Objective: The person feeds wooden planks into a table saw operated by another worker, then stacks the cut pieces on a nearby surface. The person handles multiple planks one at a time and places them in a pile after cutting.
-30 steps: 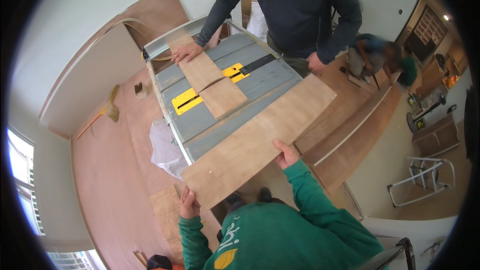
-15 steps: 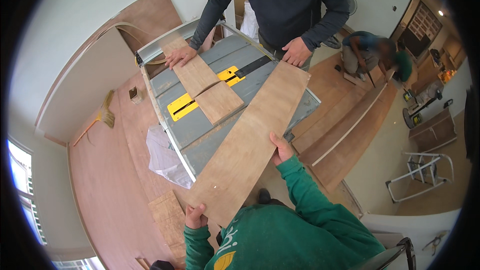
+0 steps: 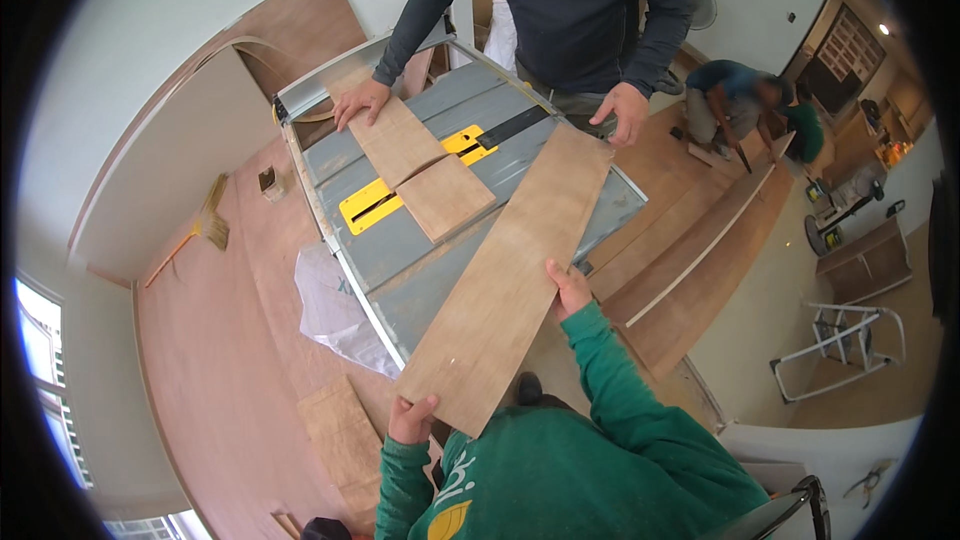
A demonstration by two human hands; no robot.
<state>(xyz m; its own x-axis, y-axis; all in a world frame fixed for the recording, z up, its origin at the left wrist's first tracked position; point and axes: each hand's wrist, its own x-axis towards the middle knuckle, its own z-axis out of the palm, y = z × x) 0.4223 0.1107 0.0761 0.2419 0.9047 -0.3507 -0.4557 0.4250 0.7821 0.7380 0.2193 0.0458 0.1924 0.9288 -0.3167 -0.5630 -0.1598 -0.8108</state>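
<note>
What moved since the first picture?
The long board swung, its far end going left and away. The co-worker's left hand opened near it. The wearer's left hand and right hand still hold it; the two other boards stayed on the saw table.

Two plywood pieces point(image 3: 405, 147) lie on the grey saw table point(image 3: 385, 262).

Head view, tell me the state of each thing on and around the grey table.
Long board, held; table contact unclear
Left hand, gripping its near end
Right hand, gripping its right edge
Grey table, two boards lying on it
Short board, lying flat
White bag, crumpled
Co-worker's hand, resting on another board
</note>
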